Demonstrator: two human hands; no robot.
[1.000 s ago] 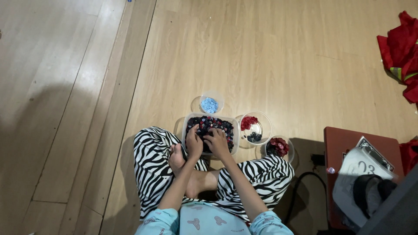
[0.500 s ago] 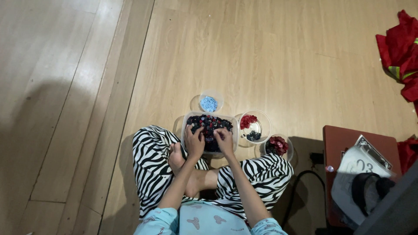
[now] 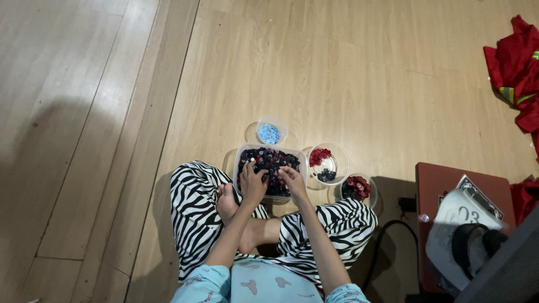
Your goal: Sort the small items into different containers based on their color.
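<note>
On the wooden floor [image 3: 348, 73], between the knees of a person sitting cross-legged in zebra-striped trousers [image 3: 193, 207], stands a clear rectangular tub [image 3: 243, 152] heaped with dark mixed buttons [image 3: 268, 163], and both hands are down in it. The left hand [image 3: 254, 182] lies spread on the near left of the heap, fingers fanned over the buttons; the right hand [image 3: 292, 178] sits just beside it, fingers curled toward the pile, though whether it has pinched a button I cannot tell from here. Just beyond the hands is a small round cup of light blue buttons [image 3: 269, 133]. To the right of the right hand a clear bowl [image 3: 337, 154] holds a red cluster and a dark cluster, kept apart, and nearer the knee a second bowl of dark red buttons [image 3: 356, 187]. I judge the sorting to be only partly done: the side dishes hold modest amounts, while the tub looks close to full, so most of the heap remains.
</note>
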